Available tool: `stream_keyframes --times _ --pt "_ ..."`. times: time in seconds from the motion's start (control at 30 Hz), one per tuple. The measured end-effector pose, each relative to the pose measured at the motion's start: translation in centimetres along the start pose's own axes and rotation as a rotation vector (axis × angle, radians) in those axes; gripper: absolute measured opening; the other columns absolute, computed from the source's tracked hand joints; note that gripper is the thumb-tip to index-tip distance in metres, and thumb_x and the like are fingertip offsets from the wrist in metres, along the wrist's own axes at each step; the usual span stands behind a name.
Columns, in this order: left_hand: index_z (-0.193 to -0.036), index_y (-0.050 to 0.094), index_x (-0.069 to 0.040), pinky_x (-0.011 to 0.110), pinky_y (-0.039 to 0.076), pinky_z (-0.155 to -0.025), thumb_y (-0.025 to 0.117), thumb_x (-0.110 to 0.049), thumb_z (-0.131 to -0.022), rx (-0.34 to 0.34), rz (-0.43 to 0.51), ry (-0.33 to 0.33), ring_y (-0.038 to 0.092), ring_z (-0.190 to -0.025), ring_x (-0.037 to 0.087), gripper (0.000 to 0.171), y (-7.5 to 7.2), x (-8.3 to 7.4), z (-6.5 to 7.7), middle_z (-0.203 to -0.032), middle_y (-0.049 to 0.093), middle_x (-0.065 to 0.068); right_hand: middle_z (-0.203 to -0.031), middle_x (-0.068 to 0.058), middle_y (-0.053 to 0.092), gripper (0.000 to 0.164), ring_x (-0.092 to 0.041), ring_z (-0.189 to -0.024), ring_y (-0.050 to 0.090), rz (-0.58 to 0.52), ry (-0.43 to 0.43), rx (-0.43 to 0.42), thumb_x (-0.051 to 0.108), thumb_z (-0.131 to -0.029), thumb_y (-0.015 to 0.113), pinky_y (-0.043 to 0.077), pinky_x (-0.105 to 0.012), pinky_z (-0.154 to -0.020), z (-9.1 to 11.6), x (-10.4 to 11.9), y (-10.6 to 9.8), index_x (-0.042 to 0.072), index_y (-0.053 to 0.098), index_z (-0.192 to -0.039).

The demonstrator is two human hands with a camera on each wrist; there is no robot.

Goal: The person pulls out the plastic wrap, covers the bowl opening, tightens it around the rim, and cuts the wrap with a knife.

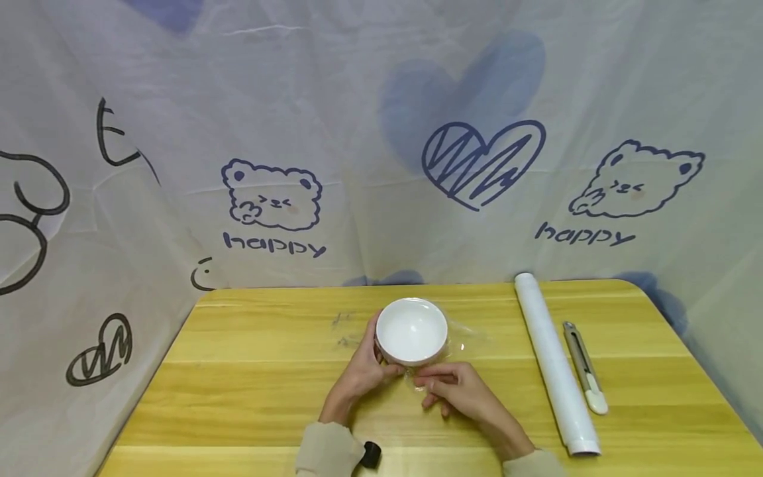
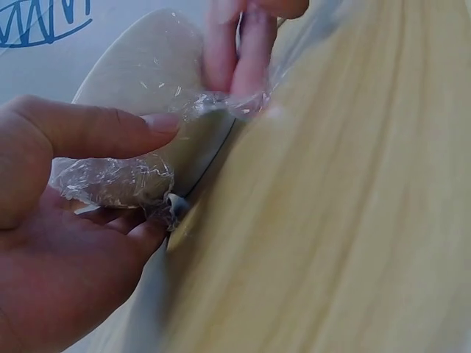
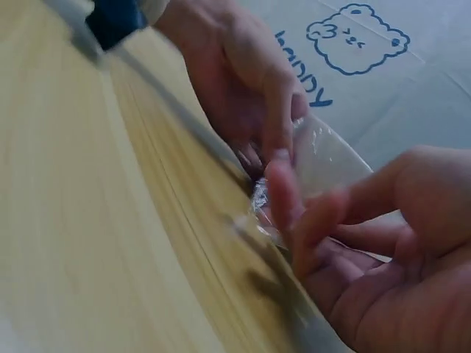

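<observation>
A white bowl (image 1: 411, 330) stands on the wooden table, its mouth facing up. Clear plastic wrap (image 2: 118, 176) clings around its outside, crumpled into folds near the base, with loose ends spread beside it. My left hand (image 1: 361, 372) grips the bowl from the left, thumb along the near side and fingers around behind and below. At the bowl's near right side, my right hand (image 1: 461, 392) pinches a bit of the wrap close to the base with bent fingers. The far side of the bowl is hidden in both wrist views.
To the right lies a long white roll (image 1: 554, 361), pointing away from me. Beyond it is a utility knife (image 1: 585, 368) with a grey and white handle. A patterned cloth (image 1: 357, 132) hangs behind the table (image 1: 250, 391) and along its sides.
</observation>
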State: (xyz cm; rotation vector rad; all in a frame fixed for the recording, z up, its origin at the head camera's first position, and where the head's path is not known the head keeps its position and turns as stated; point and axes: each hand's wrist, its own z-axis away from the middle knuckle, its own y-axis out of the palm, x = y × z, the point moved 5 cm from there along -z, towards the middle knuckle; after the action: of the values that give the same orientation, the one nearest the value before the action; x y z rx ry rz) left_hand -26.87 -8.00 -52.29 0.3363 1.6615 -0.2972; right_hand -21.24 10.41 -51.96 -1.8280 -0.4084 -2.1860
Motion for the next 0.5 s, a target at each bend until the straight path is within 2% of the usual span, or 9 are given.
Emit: stream_keyframes --times 0.07,0.17,0.37,0.5 --pt "-0.163 0.009 -0.004 0.049 0.02 -0.122 0.073 0.027 -0.072 -0.001 -0.012 -0.005 0.022 -0.151 0.041 0.115 0.0 0.0 0.0 -0.165 0.02 0.025 -0.124 -0.026 0.068 0.036 -0.012 -0.074 0.069 -0.104 0.052 0.044 0.004 -0.103 0.055 0.045 -0.018 -0.047 0.1 -0.1 0.4 -0.017 0.057 -0.132" --pt "-0.164 0.01 -0.005 0.051 0.021 -0.121 0.074 0.026 -0.075 0.004 -0.025 -0.016 0.023 -0.151 0.041 0.113 -0.1 -0.1 0.0 -0.165 0.02 0.025 -0.133 -0.022 0.064 0.043 -0.01 -0.08 0.067 -0.26 0.131 0.096 0.007 -0.103 0.053 0.044 -0.016 -0.051 0.1 -0.3 0.5 -0.017 0.05 -0.139" --pt "-0.163 0.01 -0.002 0.052 0.024 -0.12 0.073 0.025 -0.077 0.017 -0.039 -0.006 0.025 -0.149 0.044 0.11 -0.3 -0.1 0.0 -0.164 0.021 0.027 -0.134 -0.014 0.064 0.051 -0.012 -0.109 0.066 -0.617 0.219 0.268 0.006 -0.109 0.041 0.054 -0.019 -0.08 -0.1 -0.8 0.8 -0.019 0.026 -0.151" --pt "-0.163 0.008 -0.001 0.051 0.022 -0.12 0.071 0.026 -0.076 0.037 -0.029 -0.01 0.024 -0.15 0.043 0.111 -0.3 0.0 0.0 -0.164 0.02 0.027 -0.13 -0.011 0.066 0.047 -0.012 -0.108 0.066 -0.709 0.252 0.284 0.006 -0.11 0.039 0.053 -0.02 -0.087 -0.4 -1.4 1.0 -0.016 0.032 -0.15"
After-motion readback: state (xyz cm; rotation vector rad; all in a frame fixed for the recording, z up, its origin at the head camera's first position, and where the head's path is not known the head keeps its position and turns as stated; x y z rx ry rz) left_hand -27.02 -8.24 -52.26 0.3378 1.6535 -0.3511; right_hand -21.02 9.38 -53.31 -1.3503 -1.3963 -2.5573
